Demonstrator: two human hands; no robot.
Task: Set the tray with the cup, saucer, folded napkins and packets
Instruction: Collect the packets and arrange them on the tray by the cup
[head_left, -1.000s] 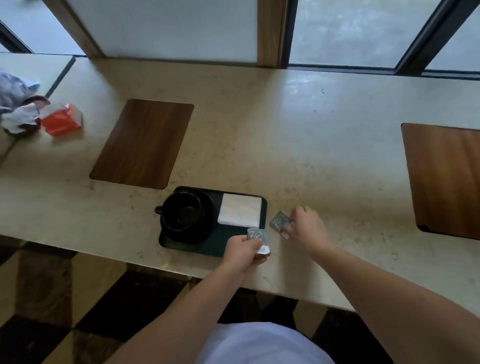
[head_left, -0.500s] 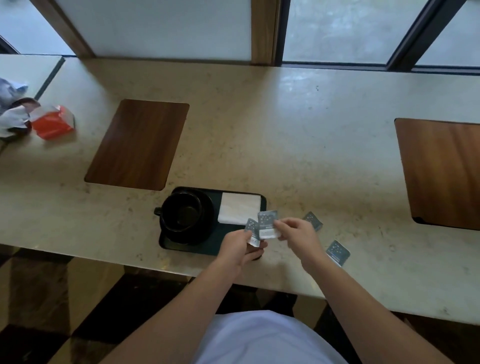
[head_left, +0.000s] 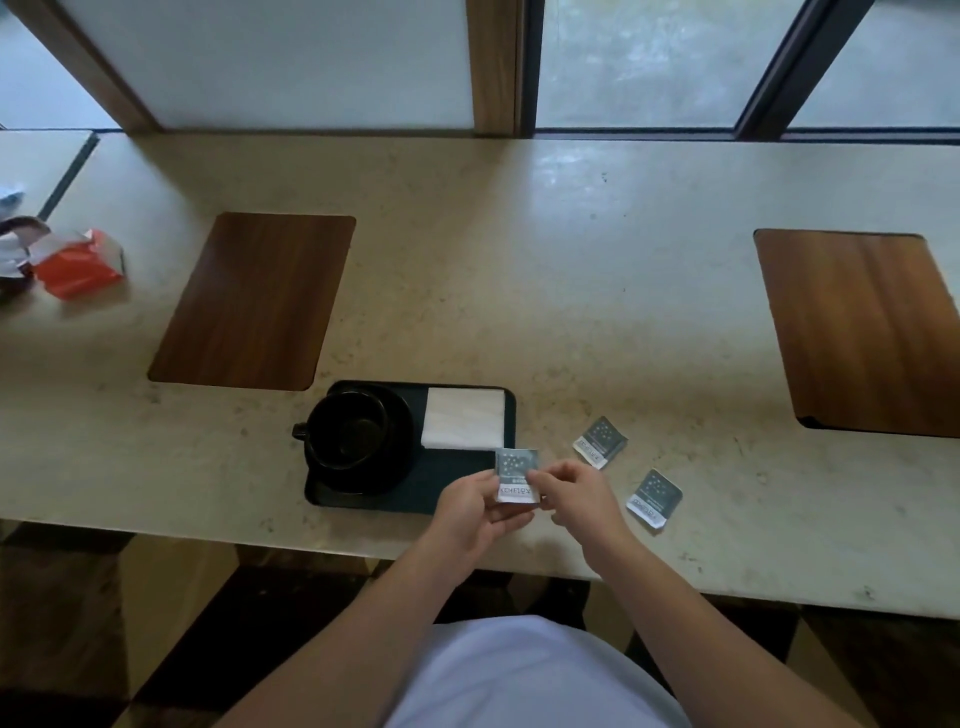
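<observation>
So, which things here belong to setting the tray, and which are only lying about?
Belong to the job:
- tray
- black cup on its saucer
- white napkin
- packet held by both hands
- two packets on the counter

Only lying about:
- two wooden placemats
- red wrapper
- crumpled paper

The tabletop (head_left: 519, 249) looks like pale speckled stone, smooth with a soft shine. The mat (head_left: 254, 301) at ten o'clock has a wood grain. The cup (head_left: 348, 431) is glossy black, the tray (head_left: 457, 483) matt dark, the napkins (head_left: 464, 425) soft white paper.
</observation>
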